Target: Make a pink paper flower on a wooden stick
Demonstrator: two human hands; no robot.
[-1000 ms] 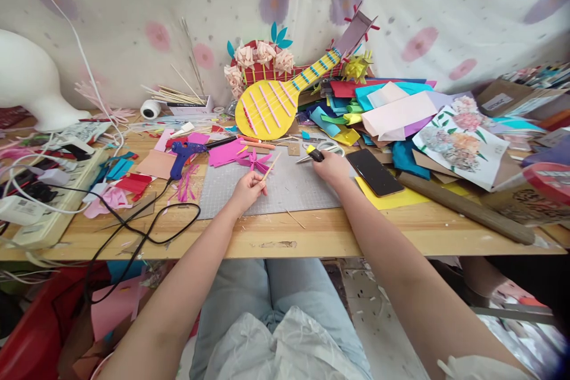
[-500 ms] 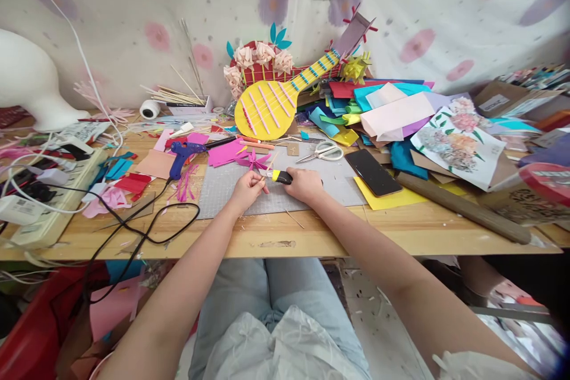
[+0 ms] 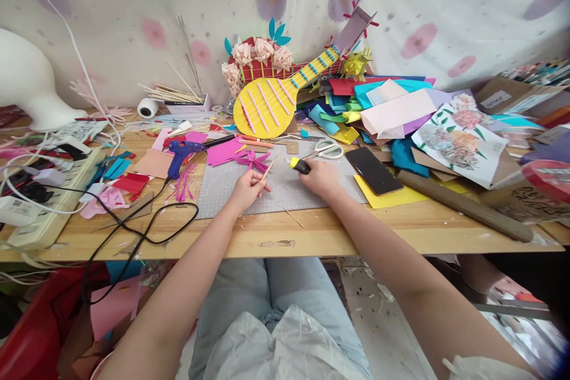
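Note:
My left hand [image 3: 247, 189] pinches a thin wooden stick [image 3: 268, 168] that slants up to the right over the grey cutting mat [image 3: 285, 193]. A magenta paper flower [image 3: 252, 160] lies just beyond the stick's far end. My right hand [image 3: 321, 179] grips a black and yellow craft knife [image 3: 299, 165], its yellow tip pointing left, a short way right of the stick. White-handled scissors [image 3: 324, 150] lie just behind the right hand.
A blue glue gun [image 3: 181, 152] with a black cord lies left of the mat. A black phone [image 3: 374, 171] on yellow paper, a wooden roller [image 3: 463, 206] and heaps of coloured paper are at the right. A yellow paper guitar [image 3: 271, 102] stands behind. A power strip [image 3: 48, 193] is at the far left.
My right hand took the knife from beside the scissors to the stick at my left hand, then drew back to the right with it. The left hand and stick stayed put.

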